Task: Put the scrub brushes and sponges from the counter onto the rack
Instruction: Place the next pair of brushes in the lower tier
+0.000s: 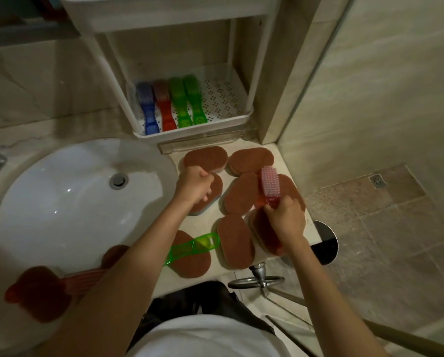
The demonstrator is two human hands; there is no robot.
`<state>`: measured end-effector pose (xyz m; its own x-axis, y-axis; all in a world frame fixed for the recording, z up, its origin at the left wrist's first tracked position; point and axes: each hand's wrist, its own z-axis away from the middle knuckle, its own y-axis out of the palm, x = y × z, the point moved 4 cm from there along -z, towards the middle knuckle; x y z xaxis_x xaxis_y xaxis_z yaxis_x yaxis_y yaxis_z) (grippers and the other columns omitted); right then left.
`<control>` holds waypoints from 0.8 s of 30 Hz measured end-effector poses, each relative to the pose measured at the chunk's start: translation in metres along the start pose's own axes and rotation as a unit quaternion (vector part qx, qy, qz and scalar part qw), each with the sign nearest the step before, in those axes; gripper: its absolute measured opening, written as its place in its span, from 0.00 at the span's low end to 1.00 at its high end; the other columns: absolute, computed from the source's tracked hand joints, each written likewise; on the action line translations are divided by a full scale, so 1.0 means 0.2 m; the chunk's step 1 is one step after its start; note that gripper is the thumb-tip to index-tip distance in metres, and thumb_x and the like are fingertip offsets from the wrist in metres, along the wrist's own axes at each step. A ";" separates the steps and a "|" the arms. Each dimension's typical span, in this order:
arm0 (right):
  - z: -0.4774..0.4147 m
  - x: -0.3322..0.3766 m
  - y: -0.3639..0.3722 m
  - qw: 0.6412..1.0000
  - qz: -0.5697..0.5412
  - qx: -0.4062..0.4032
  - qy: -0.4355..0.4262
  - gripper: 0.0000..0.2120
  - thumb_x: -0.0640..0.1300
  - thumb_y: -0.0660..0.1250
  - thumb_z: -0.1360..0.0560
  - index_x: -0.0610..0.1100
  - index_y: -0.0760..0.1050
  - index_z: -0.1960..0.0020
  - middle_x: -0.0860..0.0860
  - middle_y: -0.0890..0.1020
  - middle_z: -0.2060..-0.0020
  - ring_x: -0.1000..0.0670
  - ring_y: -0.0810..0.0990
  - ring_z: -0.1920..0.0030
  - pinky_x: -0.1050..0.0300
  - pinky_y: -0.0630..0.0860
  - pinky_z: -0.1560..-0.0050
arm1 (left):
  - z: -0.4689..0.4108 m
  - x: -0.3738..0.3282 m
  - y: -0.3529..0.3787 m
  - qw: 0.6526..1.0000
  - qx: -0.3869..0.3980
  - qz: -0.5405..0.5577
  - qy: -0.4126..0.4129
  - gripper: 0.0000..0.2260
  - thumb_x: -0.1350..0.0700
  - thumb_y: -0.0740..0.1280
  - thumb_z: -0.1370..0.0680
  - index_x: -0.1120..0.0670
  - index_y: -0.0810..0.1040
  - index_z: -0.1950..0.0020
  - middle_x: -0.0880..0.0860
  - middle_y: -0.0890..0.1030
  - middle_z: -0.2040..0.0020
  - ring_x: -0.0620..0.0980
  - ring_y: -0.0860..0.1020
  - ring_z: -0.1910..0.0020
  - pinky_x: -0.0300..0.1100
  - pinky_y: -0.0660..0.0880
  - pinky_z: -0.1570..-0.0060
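Red-handled brush (268, 185) was gripped by the right hand (284, 219) before the rack (190, 134), seemingly for shelving; the grip of the left hand (196, 185) was unclear.

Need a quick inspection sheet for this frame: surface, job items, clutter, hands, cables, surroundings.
Surface: pale counter beside a white sink, dimly lit.
Job's things: four brushes lie on the lower shelf of the rack; brown sponges are spread over the counter; a green brush lies across one of them; a red brush lies near the front edge, partly hidden.
Clutter: nothing seen.
Hands: right hand grips a pink-bristled brush; left hand is curled over another sponge, grip unclear.
Cables: nothing seen.
Surroundings: tiled floor with a drain; chrome ring below the counter.
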<state>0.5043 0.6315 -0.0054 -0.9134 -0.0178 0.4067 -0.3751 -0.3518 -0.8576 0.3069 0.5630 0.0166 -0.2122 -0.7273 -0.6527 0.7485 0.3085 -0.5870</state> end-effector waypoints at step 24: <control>0.46 0.50 0.31 0.968 -0.078 0.075 -0.226 0.08 0.38 0.59 0.24 0.35 0.74 0.50 0.37 0.82 0.55 0.36 0.80 0.54 0.43 0.77 0.53 | 0.45 0.57 -0.13 0.868 0.143 -0.459 0.124 0.33 0.57 0.71 0.29 0.56 0.59 0.28 0.57 0.67 0.31 0.57 0.68 0.33 0.50 0.66 0.37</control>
<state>0.4037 0.5214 0.0112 -0.6723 -0.3484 0.6532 -0.4451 -0.5148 -0.7327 0.3186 0.4172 0.0008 -0.9039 -0.4206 -0.0774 0.3106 -0.5213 -0.7948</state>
